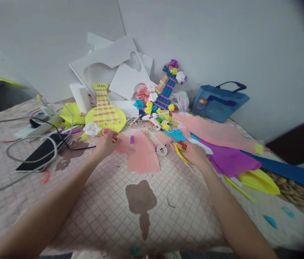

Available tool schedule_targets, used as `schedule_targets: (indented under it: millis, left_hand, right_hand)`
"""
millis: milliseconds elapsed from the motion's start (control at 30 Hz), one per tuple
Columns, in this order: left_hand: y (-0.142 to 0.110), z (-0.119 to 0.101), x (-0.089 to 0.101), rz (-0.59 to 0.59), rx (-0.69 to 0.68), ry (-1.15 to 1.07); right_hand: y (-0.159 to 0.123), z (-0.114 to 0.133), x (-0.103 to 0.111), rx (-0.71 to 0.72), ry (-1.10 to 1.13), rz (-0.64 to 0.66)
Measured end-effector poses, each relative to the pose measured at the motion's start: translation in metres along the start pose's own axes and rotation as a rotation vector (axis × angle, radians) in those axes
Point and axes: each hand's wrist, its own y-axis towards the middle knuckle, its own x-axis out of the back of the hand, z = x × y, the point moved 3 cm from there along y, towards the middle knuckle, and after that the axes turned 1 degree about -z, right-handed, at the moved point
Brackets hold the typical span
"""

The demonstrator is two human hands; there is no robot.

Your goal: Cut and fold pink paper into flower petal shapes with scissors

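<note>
My left hand [107,143] has its fingers curled in at the left edge of some pink crepe paper [121,143]; what they pinch is hidden. Just behind it is a rolled pink paper flower [106,131], beside a white paper flower [92,128]. My right hand [195,154] is closed around red-handled scissors [182,145]. A yellow strip [179,152] curves by its fingers. Between the hands lie pink paper sheets [140,158] with a small purple piece [132,140], and a white tape ring [161,150].
Behind stand a yellow paper guitar [106,114], a blue flowered guitar [165,95], a glue gun [154,120] and white board cutouts [130,77]. Cables and a black slab [40,154] lie left. Purple paper [229,158] and a blue bag [219,102] are right.
</note>
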Motion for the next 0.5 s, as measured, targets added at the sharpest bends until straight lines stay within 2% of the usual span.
schedule_targets:
  millis: [67,100,133,267,300,400,500]
  left_hand:
    - [-0.007,-0.012,0.004,-0.165,-0.159,0.272]
    - [-0.011,-0.018,0.003,-0.194,-0.237,0.38]
    - [-0.015,-0.023,-0.001,-0.175,-0.303,0.44]
    - [-0.03,-0.03,-0.033,0.148,-0.423,0.366]
    - [-0.033,-0.029,-0.041,0.194,-0.43,0.364]
    - [-0.036,-0.026,-0.055,0.235,-0.425,0.374]
    - [-0.035,-0.024,-0.058,0.214,-0.419,0.375]
  right_hand:
    - [0.001,-0.004,-0.001,-0.019,-0.028,0.006]
    - [0.002,-0.005,-0.001,-0.025,-0.036,0.008]
    - [0.003,-0.007,-0.002,-0.03,-0.042,0.009]
    - [0.005,-0.012,-0.007,-0.005,-0.051,-0.009]
    - [0.006,-0.013,-0.009,0.014,-0.042,-0.009]
    - [0.009,-0.016,-0.016,0.062,0.008,-0.006]
    - [0.013,-0.022,-0.023,0.099,0.062,-0.011]
